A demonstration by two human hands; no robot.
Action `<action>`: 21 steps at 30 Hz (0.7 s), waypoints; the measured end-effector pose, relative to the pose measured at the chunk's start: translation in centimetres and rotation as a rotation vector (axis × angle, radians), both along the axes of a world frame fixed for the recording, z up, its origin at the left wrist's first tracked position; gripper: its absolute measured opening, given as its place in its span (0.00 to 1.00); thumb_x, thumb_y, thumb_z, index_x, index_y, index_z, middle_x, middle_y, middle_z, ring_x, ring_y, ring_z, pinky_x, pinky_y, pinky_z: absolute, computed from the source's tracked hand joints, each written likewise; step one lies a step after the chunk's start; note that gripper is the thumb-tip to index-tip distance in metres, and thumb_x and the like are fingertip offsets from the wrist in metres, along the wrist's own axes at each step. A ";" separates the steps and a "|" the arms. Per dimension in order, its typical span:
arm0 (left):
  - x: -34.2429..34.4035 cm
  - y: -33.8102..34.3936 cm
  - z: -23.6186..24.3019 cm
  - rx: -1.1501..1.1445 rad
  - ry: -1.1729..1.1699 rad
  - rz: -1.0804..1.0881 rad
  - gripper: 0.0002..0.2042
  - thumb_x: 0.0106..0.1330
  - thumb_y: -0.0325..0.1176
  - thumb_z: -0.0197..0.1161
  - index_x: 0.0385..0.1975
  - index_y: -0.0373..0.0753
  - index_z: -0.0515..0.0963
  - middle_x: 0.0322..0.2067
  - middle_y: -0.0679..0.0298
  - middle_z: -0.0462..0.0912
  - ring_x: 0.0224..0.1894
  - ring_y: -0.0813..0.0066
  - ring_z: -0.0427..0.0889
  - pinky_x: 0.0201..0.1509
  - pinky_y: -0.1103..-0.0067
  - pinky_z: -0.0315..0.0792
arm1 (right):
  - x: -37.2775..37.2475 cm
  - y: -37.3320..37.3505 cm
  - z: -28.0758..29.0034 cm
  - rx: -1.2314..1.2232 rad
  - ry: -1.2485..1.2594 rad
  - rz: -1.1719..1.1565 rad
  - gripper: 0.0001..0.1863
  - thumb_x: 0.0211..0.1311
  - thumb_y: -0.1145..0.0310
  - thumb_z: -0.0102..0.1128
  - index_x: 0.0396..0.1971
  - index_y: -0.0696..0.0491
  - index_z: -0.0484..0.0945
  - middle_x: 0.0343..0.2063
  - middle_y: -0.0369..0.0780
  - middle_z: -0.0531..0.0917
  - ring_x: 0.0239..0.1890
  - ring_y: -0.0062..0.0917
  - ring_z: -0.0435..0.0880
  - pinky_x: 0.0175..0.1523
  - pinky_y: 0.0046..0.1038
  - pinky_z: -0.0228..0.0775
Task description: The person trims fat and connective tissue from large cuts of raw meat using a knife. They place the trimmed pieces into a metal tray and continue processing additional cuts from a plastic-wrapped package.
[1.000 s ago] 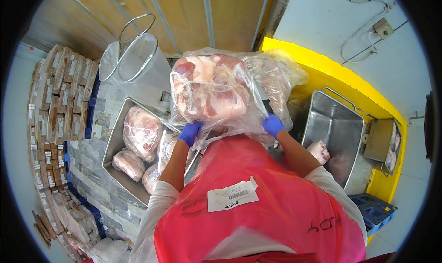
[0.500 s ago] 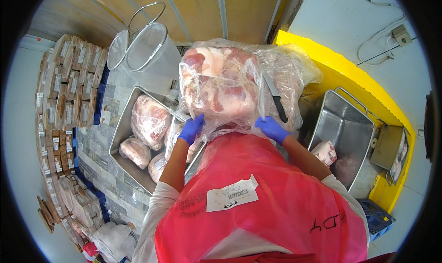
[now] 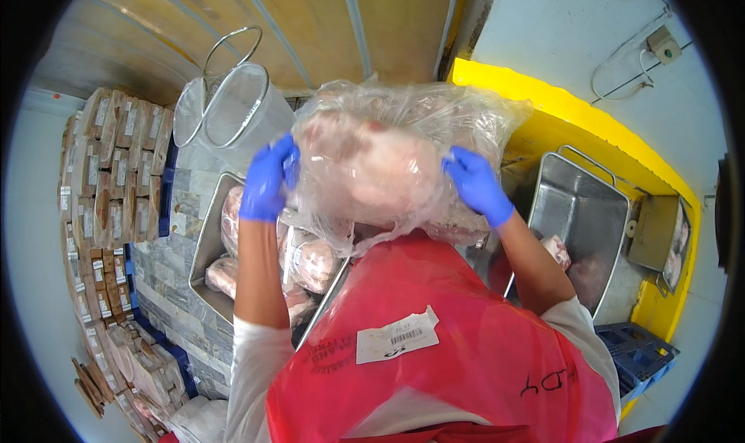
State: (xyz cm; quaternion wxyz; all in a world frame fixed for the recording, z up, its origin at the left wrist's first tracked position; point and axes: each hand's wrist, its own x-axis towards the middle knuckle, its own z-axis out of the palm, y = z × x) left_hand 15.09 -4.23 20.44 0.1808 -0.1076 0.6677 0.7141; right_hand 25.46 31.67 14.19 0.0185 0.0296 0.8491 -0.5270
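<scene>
A large block of pale pink meat (image 3: 372, 167), smeared by motion, lies in front of me in loose clear plastic wrap (image 3: 337, 222). My left hand (image 3: 268, 178), in a blue glove, is closed at the wrap's left side. My right hand (image 3: 477, 185), gloved the same way, pinches the wrap at the right side of the block. The fingertips of both hands are partly hidden. Behind the block more crumpled plastic (image 3: 481, 121) is spread. The knife seen earlier is out of sight.
At left, a metal bin (image 3: 208, 245) holds several wrapped meat pieces (image 3: 310, 263). A second metal bin (image 3: 578, 210) with meat stands at right beside a yellow ledge (image 3: 543, 94). A bag-lined hoop stand (image 3: 240, 117) is at far left. Stacked cartons (image 3: 116, 164) line the left wall.
Both hands have moved up and apart along the block's sides. The plastic now covers the meat's near face, and the block looks blurred and shifted. The knife on the right has disappeared from view.
</scene>
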 end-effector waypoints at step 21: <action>7.0 7.0 -12.0 -0.136 0.028 -0.057 0.21 0.66 0.42 0.69 0.49 0.30 0.79 0.38 0.61 0.84 0.35 0.77 0.81 0.40 0.78 0.75 | -1.9 -5.5 -4.4 0.246 0.563 -0.144 0.36 0.60 0.63 0.68 0.67 0.53 0.64 0.64 0.52 0.68 0.66 0.43 0.69 0.71 0.41 0.60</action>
